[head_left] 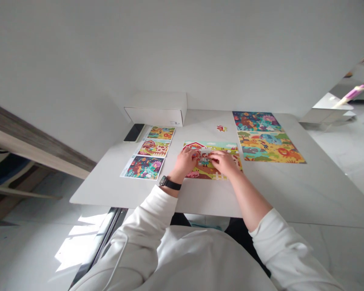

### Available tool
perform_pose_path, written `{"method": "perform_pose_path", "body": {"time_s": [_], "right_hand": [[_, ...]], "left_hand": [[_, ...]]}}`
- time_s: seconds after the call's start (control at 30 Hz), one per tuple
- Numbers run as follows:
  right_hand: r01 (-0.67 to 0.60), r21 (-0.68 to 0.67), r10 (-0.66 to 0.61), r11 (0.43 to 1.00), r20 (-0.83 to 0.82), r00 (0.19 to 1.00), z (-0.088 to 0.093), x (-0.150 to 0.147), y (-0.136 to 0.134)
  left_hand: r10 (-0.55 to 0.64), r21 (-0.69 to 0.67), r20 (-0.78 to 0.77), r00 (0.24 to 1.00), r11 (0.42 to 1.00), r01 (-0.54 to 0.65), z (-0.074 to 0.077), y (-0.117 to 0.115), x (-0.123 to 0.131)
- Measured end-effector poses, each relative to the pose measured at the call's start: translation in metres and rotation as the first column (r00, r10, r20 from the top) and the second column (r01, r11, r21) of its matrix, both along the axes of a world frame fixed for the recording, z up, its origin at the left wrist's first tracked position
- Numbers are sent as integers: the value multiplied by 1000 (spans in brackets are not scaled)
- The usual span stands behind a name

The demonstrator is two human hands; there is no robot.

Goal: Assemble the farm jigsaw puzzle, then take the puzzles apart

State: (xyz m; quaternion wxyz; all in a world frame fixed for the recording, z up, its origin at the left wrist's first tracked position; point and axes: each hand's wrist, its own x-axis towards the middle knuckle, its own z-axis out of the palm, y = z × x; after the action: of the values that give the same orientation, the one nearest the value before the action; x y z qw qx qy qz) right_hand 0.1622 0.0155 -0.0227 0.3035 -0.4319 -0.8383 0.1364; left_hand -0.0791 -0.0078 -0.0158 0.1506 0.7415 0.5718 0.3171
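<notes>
A farm-picture jigsaw puzzle (pixel 214 174) lies flat on the table in front of me, with a red barn, a pig and a white fence in it. My left hand (pixel 185 161) rests over its left part, fingers bent together near the middle. From the right, my right hand (pixel 223 162) reaches in with its fingers curled at the puzzle's centre. Between the fingertips shows a pale patch; whether each hand pinches a piece there is hidden. Behind the puzzle lies a small pile of loose puzzle pieces (pixel 221 128), coloured red and yellow.
Left of the puzzle, a sheet with three small pictures (pixel 133 171) lies beside a phone (pixel 134 132). A white box (pixel 154 113) stands against the wall. On the right are a dark-coloured picture puzzle (pixel 257 121) and a yellow animal puzzle (pixel 268 147). The white table (pixel 124 192) has rounded corners.
</notes>
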Motion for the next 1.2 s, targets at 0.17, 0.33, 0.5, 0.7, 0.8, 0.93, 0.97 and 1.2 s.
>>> {"method": "perform_pose_path", "body": {"time_s": [0.17,0.33,0.5,0.7,0.8,0.93,0.97,1.2], "right_hand": [[-15,15,15,1000,26,1000,-5,-1,2],[-21,8,21,1000,41,999,-6,-2,4],[-18,34,16,999,61,998,-6,-2,4],[-25,61,20,998,78,997,-6,-2,3],[-39,36,35,999,116,993,-5,-1,2],[-30,16,28,999,141,990,-3,-2,1],[-26,15,24,1000,140,990,-3,-2,1],[-33,35,29,999,102,994,0,-1,-1]], "left_hand": [[-49,-19,-39,998,999,48,-2,1,-2],[-64,-24,-68,996,998,62,-2,1,0],[-46,-31,-79,996,999,43,2,-2,1],[-34,-28,-119,992,999,30,4,-3,2],[-32,-33,-164,986,999,27,6,-4,3],[-18,-43,-207,978,999,9,7,-6,4],[-15,-39,-210,978,999,7,7,-6,4],[-129,28,-181,975,990,137,6,-6,8]]}}
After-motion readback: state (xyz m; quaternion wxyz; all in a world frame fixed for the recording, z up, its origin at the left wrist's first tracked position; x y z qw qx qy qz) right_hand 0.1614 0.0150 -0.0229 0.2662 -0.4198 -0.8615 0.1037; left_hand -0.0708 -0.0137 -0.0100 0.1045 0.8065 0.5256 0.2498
